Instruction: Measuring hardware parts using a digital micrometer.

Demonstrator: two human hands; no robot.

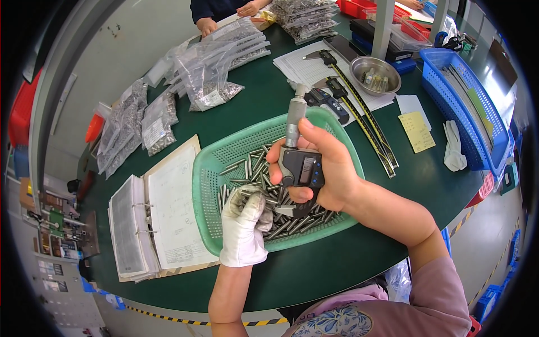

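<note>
My right hand [334,163], bare, is wrapped around a digital micrometer [293,121] with a small lit display. The micrometer is tilted, its thimble up and its dark frame down over a green perforated plastic basket [203,185]. Many short, shiny metal pins [258,168] lie loose in the basket. In a white glove, my left hand [242,227] is closed at the basket's near left part, beside the micrometer's frame. Its fingertips pinch a metal pin [269,200], partly hidden by the glove. Whether the pin touches the micrometer's measuring faces I cannot tell.
An open ring binder [179,224] lies left of the basket. Bags of metal parts [210,95] sit behind. Two digital calipers [359,115], a metal bowl [375,76], a yellow note [416,132], a white glove [453,147] and a blue basket [443,101] are rightward. Another person's hands [208,25] are across the table.
</note>
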